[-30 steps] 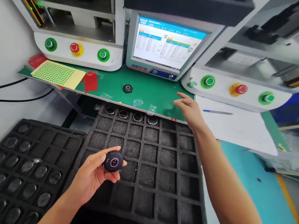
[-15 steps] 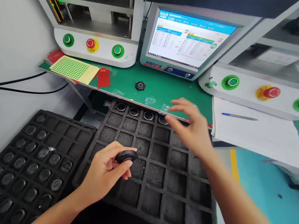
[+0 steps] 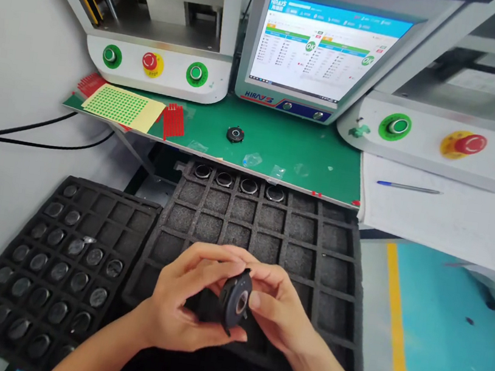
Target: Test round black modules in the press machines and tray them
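Note:
A round black watch case (image 3: 235, 300), tilted on its edge, is held in front of me over the foam tray. My left hand (image 3: 183, 299) is closed around its left side, fingers over the top and thumb below. From the right, my right hand (image 3: 280, 313) grips the case too, its thumb near the ring on the back and its fingers behind the upper edge. Beneath both hands lies the black foam tray (image 3: 286, 218), with several round watch cases (image 3: 248, 186) in its far row. Another round black watch part (image 3: 235, 134) rests on the green bench.
To the left, a second foam tray (image 3: 157, 213) holds several round pieces. A yellow sheet of green dots (image 3: 151, 116) and red strips (image 3: 174, 123) lie on the bench (image 3: 282, 138). Behind stand a monitor (image 3: 260, 96) and button panels (image 3: 169, 85). Paper (image 3: 409, 214) with a pen (image 3: 408, 187) is at right.
My right hand has come from the tray's far edge down to the watch case. My left hand has shifted right and turned the case more upright. The screen now displays two green OK marks.

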Action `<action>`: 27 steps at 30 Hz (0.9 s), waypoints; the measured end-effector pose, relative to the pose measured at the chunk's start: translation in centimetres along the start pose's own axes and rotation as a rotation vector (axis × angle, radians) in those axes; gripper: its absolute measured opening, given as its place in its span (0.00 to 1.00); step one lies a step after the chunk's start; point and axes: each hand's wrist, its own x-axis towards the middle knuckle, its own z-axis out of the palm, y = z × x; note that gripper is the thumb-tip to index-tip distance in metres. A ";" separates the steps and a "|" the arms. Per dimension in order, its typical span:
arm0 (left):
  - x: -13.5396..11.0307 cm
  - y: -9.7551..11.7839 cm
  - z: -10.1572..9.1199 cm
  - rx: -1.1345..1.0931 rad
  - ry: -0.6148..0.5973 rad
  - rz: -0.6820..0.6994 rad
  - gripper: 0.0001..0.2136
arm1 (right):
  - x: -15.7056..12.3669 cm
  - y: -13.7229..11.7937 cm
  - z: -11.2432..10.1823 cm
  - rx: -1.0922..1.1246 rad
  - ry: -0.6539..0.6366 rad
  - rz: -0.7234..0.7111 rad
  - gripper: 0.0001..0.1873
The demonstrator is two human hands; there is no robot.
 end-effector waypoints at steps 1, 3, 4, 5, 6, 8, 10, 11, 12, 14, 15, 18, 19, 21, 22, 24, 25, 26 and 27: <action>0.0 -0.1 0.0 -0.010 -0.012 0.009 0.36 | -0.2 0.3 0.3 0.048 0.001 -0.002 0.08; 0.1 -0.2 0.0 -0.034 -0.039 -0.004 0.35 | -0.5 0.7 0.7 0.099 -0.010 -0.002 0.08; 0.2 -0.2 0.0 -0.044 -0.044 -0.023 0.34 | -0.6 0.8 0.9 0.103 -0.007 0.000 0.08; 0.2 -0.2 0.1 -0.055 -0.036 -0.045 0.32 | -0.6 0.9 1.0 0.096 0.014 -0.001 0.08; 0.2 -0.2 0.1 -0.070 -0.017 -0.068 0.29 | -0.7 0.8 1.0 0.077 0.058 -0.011 0.07; 0.2 -0.2 0.1 -0.113 0.033 -0.111 0.23 | -0.6 0.7 1.1 0.021 0.211 -0.079 0.03; 0.1 -0.3 0.1 -0.155 0.044 -0.155 0.20 | -0.6 0.6 1.1 -0.022 0.369 -0.185 0.09; 0.0 -0.3 0.1 -0.170 0.030 -0.169 0.20 | -0.6 0.5 1.2 -0.036 0.423 -0.233 0.11; -0.1 -0.4 0.1 -0.174 0.008 -0.183 0.21 | -0.7 0.4 1.3 -0.048 0.460 -0.274 0.13; -0.4 -0.6 0.2 -0.162 -0.040 -0.187 0.22 | -0.8 0.2 1.6 -0.084 0.505 -0.327 0.13; -0.6 -0.7 0.2 -0.151 -0.065 -0.157 0.23 | -1.0 0.1 1.8 -0.108 0.527 -0.343 0.14; -0.8 -1.1 0.4 -0.095 -0.131 -0.026 0.29 | -1.3 -0.3 2.2 -0.186 0.579 -0.374 0.15; -0.9 -1.2 0.5 -0.067 -0.150 0.009 0.30 | -1.4 -0.3 2.3 -0.212 0.593 -0.384 0.15; -0.8 -1.2 0.5 0.002 -0.179 0.034 0.31 | -1.6 -0.5 2.4 -0.280 0.622 -0.420 0.15; -0.8 -1.2 0.5 0.033 -0.186 0.048 0.30 | -1.6 -0.6 2.5 -0.317 0.636 -0.442 0.16; -0.7 -1.0 0.5 0.078 -0.192 0.082 0.30 | -1.7 -0.8 2.5 -0.375 0.659 -0.478 0.16; -0.7 -0.9 0.5 0.092 -0.191 0.100 0.30 | -1.7 -0.9 2.6 -0.390 0.662 -0.487 0.16; -0.6 -0.9 0.5 0.101 -0.190 0.117 0.29 | -1.8 -1.0 2.6 -0.395 0.663 -0.491 0.16; -0.6 -0.9 0.5 0.105 -0.188 0.131 0.29 | -1.8 -1.0 2.6 -0.393 0.662 -0.487 0.16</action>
